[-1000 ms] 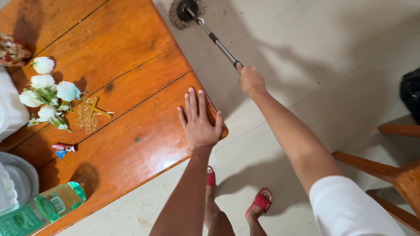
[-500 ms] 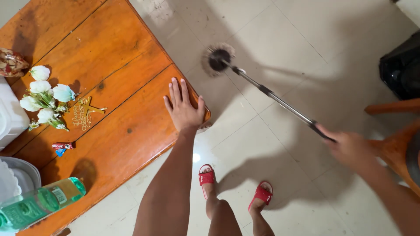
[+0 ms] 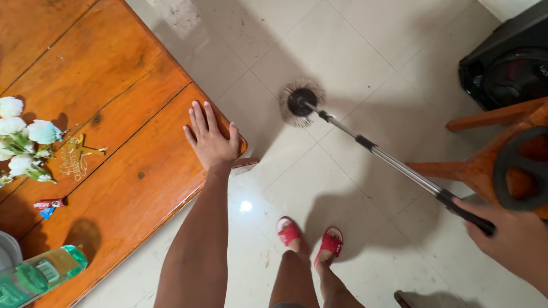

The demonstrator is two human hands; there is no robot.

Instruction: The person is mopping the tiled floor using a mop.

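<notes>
My left hand lies flat, fingers spread, on the corner of a wooden table. My right hand grips the black end of a metal mop handle at the lower right. The handle runs up and left to a round grey mop head resting on the pale tiled floor beside the table corner. My feet in red sandals stand between the table and the mop handle.
On the table sit white artificial flowers, a gold ornament, a small wrapper and a green plastic bottle. A wooden chair stands at right, with a black speaker behind it.
The mop head has been drawn back across the floor toward me and to the right. My right hand has pulled back to the lower right. My left hand stays on the table corner.
</notes>
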